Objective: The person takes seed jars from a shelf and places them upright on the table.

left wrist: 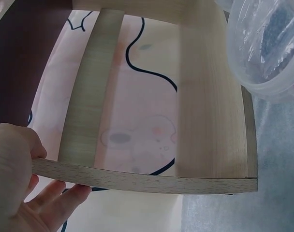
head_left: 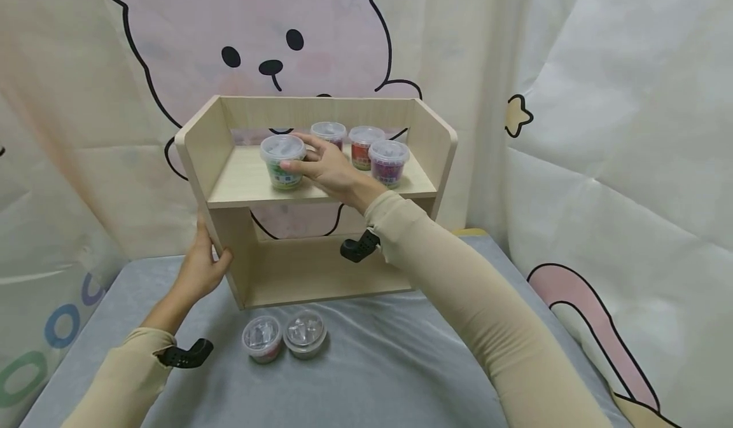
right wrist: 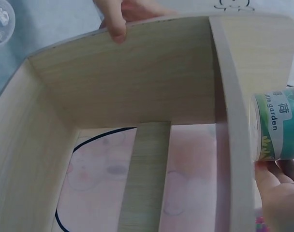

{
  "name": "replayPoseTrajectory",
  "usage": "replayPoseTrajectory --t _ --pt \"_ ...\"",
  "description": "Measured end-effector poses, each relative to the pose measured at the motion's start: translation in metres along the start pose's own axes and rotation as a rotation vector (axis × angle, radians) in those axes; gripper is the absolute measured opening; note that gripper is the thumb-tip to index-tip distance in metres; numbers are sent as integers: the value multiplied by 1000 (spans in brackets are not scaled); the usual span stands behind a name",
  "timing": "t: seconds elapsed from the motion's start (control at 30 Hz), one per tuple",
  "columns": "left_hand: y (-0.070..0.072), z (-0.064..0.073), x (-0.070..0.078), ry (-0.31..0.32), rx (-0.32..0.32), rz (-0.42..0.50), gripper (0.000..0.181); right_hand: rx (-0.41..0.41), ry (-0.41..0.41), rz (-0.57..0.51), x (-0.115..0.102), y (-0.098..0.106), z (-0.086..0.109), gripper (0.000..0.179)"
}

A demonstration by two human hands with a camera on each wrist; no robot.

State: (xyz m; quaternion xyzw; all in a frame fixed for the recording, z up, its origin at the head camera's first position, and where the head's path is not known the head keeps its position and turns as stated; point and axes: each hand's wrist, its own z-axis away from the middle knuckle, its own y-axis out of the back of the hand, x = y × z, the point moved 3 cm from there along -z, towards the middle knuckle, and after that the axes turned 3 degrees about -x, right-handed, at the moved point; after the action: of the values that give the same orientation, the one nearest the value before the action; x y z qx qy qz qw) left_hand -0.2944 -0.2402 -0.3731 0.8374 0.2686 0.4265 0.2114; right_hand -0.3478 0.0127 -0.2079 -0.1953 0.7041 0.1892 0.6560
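Observation:
A small two-tier wooden shelf [head_left: 252, 269] stands on the cloth-covered table. My left hand [head_left: 199, 269] grips its left side panel, thumb inside and fingers outside, as the left wrist view also shows. At the left of the upper board, my right hand [head_left: 335, 172] holds a clear-lidded plastic tub [head_left: 282, 172] by its side. In the right wrist view this tub [right wrist: 280, 125] has a green label and its base is right at the board. Three similar tubs, one red [head_left: 361, 154], one purple [head_left: 387, 168] and one partly hidden behind the right hand [head_left: 329, 131], occupy the upper board's right half.
Two more lidded tubs, one on the left [head_left: 262, 339] and one on the right [head_left: 305, 334], sit side by side on the blue-grey cloth [head_left: 378, 364] in front of the shelf. A printed curtain [head_left: 446, 46] hangs close behind the shelf.

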Motion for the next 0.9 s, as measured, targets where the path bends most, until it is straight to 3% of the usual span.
replayPoseTrajectory --t 0.3,0.9 --pt "3 -6 3 43 -48 10 98 -67 54 89 -14 4 25 68" --pt "0 -2 2 53 -63 24 97 -129 79 75 2 17 65 66"
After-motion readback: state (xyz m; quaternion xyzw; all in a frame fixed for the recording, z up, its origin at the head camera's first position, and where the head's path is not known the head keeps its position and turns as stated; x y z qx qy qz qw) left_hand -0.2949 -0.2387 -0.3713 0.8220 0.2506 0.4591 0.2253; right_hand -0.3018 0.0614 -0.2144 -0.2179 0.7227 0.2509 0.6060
